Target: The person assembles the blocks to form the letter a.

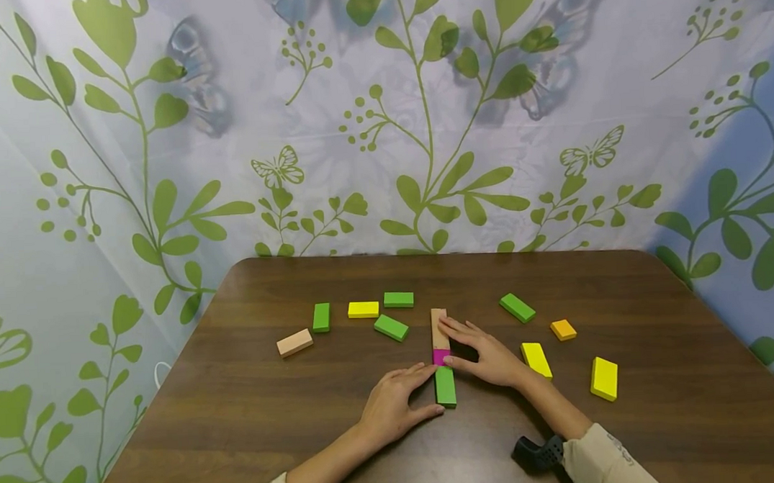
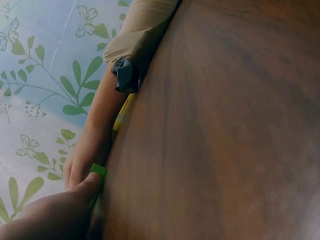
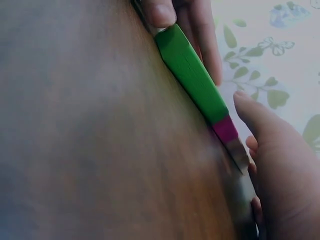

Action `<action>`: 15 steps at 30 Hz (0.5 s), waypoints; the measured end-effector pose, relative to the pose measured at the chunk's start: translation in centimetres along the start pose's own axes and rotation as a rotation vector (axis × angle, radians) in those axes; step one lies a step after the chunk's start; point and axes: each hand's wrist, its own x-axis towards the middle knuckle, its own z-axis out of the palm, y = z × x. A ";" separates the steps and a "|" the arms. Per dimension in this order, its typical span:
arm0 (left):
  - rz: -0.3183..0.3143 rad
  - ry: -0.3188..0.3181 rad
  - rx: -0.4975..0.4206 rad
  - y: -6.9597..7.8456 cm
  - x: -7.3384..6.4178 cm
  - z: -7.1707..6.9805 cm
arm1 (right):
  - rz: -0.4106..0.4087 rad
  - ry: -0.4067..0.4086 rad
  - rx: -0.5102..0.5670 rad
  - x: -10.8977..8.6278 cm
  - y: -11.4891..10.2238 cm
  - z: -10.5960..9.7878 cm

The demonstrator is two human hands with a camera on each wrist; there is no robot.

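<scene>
Straight row lay on the dark brown wood-grain table: small magenta block in the middle, long green rectangular block at its near end, pale wooden rectangular block at its far end. Left hand, left of magenta, spread thumb and fingers along green; right hand, opposite, spread too, touching wood. Neither pinched; light contact probably kept edges aligned.

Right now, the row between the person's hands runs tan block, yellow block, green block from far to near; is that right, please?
Not quite: the head view shows that the middle block is magenta, not yellow. The tan block farthest away and the green block nearest are correct.
</scene>
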 end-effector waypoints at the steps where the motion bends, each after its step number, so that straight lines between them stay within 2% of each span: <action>1: 0.003 0.000 0.001 0.0 0.0 0.0 | 0.001 -0.003 -0.003 -0.1 -0.1 0.0; 9: -0.002 0.005 0.007 -0.1 0.0 0.0 | -0.004 0.002 -0.055 -0.5 -0.8 0.4; 15: -0.014 -0.008 0.004 0.0 0.0 0.0 | -0.008 -0.009 -0.054 -0.5 -0.7 0.4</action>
